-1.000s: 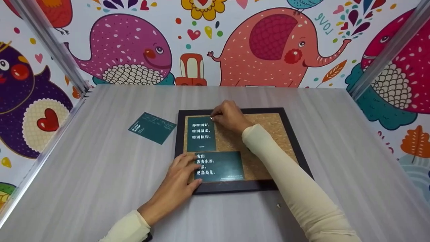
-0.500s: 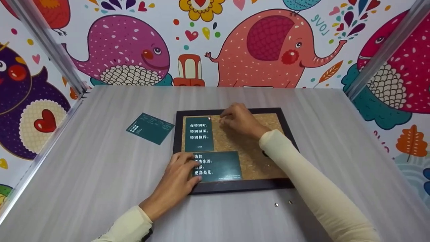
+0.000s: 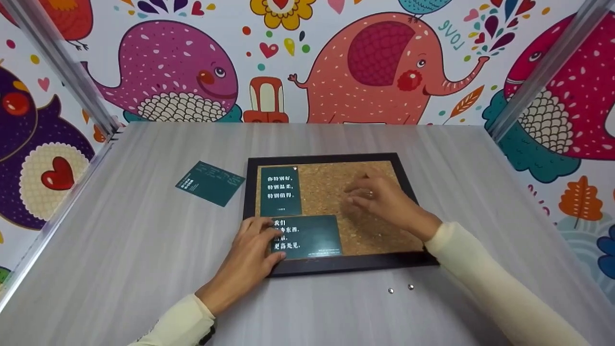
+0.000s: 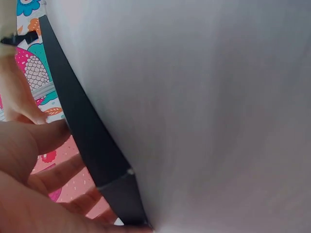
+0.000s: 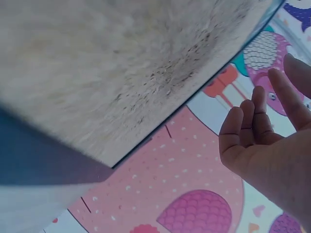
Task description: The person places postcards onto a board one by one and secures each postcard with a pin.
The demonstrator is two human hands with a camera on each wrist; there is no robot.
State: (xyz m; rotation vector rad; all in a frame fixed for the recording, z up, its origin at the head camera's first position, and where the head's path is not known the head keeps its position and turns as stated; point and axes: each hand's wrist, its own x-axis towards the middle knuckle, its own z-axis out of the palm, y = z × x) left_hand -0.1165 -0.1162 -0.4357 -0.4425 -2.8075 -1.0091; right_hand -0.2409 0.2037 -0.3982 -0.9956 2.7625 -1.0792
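A corkboard [image 3: 319, 192] in a black frame lies flat in the head view. On its upper left is an upright dark green card [image 3: 281, 199] with white writing, a small silvery thumbtack [image 3: 295, 168] at its top right corner. Below lies a sideways green card [image 3: 312, 245]. My left hand [image 3: 250, 250] rests at the board's lower left, fingertips over that card's left edge; the left wrist view shows its fingers spread along the frame [image 4: 87, 116]. My right hand [image 3: 384, 202] hovers over the cork's right part, its fingers loosely bent with nothing held in the right wrist view.
A third green card [image 3: 211, 185] lies askew on the table left of the board. Two small silvery tacks [image 3: 390, 290] sit on the table in front of the frame. A wall with cartoon animals [image 3: 375, 72] stands behind the grey table [image 3: 144, 240].
My right hand has let go at the upright card's top right corner, where the thumbtack now shows, and has moved right and toward me. My left hand stays on the board.
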